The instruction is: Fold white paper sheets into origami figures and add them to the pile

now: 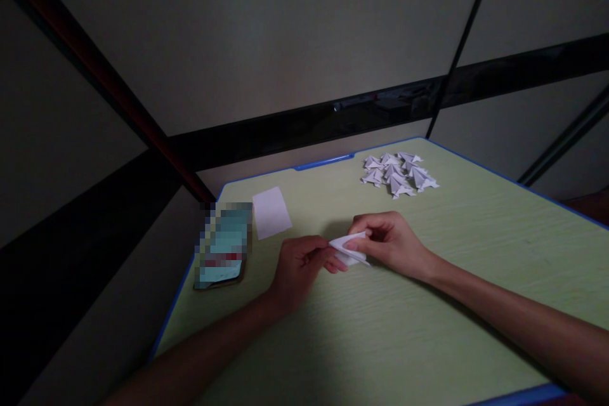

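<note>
Between my two hands, over the middle of the table, is a small piece of folded white paper with pointed, layered flaps. My left hand pinches its left end between thumb and fingers. From the other side, my right hand grips the right part, the thumb lying across the upper fold and the fingers partly behind it. The paper is tilted, and some of its layers are hidden by my fingers.
The pale green table has a blue edge. Several folded white paper figures stand grouped at the back. A flat white paper sheet lies at left, beside a phone with a blurred screen. A panelled wall rises behind.
</note>
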Motion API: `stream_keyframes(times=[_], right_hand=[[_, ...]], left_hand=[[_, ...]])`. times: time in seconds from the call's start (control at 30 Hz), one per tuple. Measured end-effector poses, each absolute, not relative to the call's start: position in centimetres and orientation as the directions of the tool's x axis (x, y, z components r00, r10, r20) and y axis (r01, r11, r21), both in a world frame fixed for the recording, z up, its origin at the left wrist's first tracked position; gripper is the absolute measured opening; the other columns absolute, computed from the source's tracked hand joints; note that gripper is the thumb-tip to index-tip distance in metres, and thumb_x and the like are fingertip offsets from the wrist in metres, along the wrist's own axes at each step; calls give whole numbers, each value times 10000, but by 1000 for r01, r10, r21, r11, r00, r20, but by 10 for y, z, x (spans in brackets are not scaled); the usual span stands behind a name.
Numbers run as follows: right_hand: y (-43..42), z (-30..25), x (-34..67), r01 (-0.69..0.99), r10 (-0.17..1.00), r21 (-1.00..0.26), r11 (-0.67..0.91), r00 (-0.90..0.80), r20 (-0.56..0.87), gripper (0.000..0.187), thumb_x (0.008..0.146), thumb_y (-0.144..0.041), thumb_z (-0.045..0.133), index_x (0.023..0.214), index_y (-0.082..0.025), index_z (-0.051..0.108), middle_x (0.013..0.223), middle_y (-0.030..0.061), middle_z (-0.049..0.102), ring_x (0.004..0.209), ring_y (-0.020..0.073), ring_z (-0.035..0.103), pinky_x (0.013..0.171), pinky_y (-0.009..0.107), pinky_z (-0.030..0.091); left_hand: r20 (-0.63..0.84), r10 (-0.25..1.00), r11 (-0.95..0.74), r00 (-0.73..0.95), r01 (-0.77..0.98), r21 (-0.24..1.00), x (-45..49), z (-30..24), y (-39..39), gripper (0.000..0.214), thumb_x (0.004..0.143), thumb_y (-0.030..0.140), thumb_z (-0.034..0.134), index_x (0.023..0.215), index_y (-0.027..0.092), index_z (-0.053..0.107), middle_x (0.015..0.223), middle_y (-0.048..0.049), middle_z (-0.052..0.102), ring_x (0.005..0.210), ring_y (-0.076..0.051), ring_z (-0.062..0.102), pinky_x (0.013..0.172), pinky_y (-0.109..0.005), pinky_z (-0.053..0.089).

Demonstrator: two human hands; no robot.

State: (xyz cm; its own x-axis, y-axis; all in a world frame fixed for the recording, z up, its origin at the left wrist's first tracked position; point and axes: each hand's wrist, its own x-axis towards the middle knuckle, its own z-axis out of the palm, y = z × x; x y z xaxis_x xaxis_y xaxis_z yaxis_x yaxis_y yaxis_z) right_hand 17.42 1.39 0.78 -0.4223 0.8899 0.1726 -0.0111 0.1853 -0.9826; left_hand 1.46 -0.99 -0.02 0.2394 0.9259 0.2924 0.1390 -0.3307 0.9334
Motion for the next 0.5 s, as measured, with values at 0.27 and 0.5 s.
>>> stream_keyframes(times=[0.27,0.5], right_hand=[[12,7,176,-26,873,-966,256,-424,243,216,653,-301,591,540,-121,556,463,-34,446,420,48,350,382,182,265],[12,7,179,66,850,-958,278,-481,213,281,760,-332,464,581,-126,530,374,-68,338,348,40,289,335,169,206]], left_hand=[[252,936,-297,244,166,941,16,1,-11,198,718,148,486,555,133,597,540,-33,657,430,-97,580,450,-198,507],[231,949,-252,214,78,964,15,-5,-9,160,710,190,513,571,132,567,509,-30,647,442,-115,595,441,-194,491]])
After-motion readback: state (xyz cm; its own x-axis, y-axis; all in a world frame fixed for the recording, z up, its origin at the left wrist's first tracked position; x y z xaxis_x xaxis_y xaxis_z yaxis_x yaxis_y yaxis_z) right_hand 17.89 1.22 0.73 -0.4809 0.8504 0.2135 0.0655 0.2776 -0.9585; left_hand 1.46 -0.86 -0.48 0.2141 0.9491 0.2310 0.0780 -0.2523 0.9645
